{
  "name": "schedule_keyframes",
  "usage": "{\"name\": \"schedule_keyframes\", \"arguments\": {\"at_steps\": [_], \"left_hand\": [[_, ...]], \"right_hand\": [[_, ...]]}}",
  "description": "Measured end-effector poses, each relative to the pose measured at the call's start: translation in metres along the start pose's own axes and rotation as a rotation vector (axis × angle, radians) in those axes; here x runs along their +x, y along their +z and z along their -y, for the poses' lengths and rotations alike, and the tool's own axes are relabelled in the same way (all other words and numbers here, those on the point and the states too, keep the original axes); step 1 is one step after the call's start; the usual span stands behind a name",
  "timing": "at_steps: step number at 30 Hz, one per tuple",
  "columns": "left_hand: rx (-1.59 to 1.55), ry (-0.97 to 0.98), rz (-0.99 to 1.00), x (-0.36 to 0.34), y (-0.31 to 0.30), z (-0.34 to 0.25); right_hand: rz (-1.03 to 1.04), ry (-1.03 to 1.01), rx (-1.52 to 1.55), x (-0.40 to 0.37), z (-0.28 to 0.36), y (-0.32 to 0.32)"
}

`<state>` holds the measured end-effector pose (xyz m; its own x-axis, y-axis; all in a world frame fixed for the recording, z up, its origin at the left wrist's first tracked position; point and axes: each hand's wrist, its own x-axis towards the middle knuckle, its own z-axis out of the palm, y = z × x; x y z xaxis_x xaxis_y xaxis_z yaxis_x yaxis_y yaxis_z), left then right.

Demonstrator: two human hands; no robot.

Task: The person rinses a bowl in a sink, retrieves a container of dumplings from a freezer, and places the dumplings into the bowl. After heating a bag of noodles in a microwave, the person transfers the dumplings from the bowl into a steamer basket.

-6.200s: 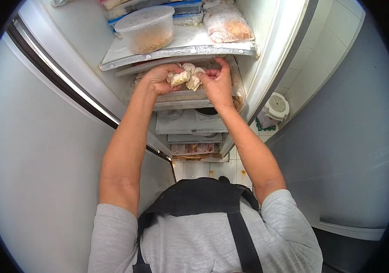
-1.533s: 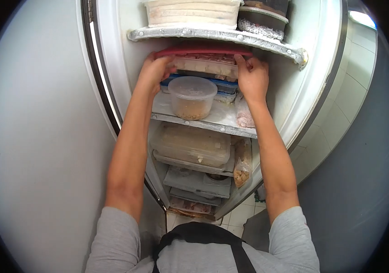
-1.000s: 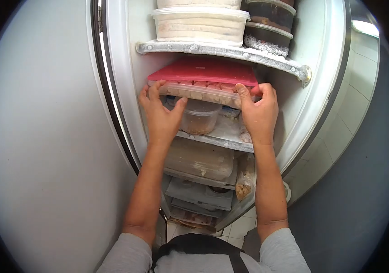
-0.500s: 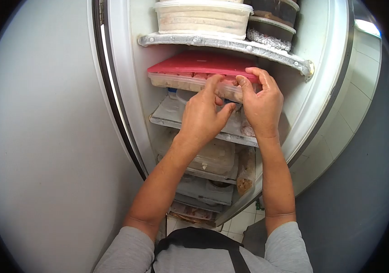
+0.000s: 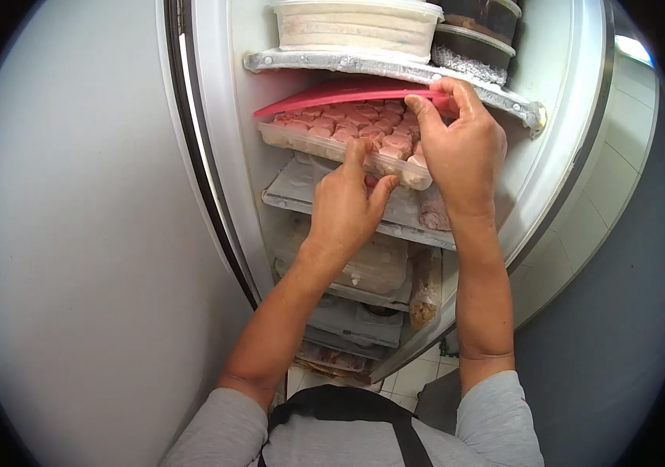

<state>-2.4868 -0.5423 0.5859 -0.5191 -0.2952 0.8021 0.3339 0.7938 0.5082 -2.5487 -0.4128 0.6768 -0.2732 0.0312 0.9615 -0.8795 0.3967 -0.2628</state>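
A clear plastic container [image 5: 301,142] filled with pink, rounded pieces of food [image 5: 360,124] juts from the freezer, tilted a little. My left hand [image 5: 346,206] pinches its front wall, fingers over the rim and thumb below. The red lid [image 5: 332,93] is lifted at its front right corner, where my right hand [image 5: 465,148] grips it between thumb and fingers. At the far left the lid still meets the container's rim. The container's back edge is hidden under the lid.
Above is a frosted shelf [image 5: 340,62] with a white-filled tub [image 5: 356,29] and dark round tubs [image 5: 472,50]. Lower shelves [image 5: 290,194] hold more containers [image 5: 367,265] and a wrapped roll [image 5: 426,292]. The open freezer door [image 5: 91,233] stands at the left.
My right hand has raised the lid's right side, and more of the pink pieces show. My left hand has stayed at the container's front edge, with its fingers drawn slightly down.
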Motion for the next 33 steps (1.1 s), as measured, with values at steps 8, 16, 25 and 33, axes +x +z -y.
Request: {"name": "schedule_keyframes", "arguments": {"at_steps": [8, 16, 25, 33], "left_hand": [[-0.048, -0.074, 0.077, -0.008, -0.013, 0.01], [-0.158, -0.138, 0.104, -0.013, -0.01, 0.004], [-0.187, -0.17, 0.117, -0.015, -0.01, 0.007], [-0.114, -0.133, 0.106, -0.013, -0.009, 0.004]], "right_hand": [[-0.025, 0.188, 0.087, -0.025, -0.077, 0.011], [0.177, 0.278, -0.061, 0.007, -0.097, 0.026], [0.825, 0.019, -0.112, 0.027, -0.048, -0.025], [0.847, -0.152, -0.122, 0.046, -0.052, -0.007]]}}
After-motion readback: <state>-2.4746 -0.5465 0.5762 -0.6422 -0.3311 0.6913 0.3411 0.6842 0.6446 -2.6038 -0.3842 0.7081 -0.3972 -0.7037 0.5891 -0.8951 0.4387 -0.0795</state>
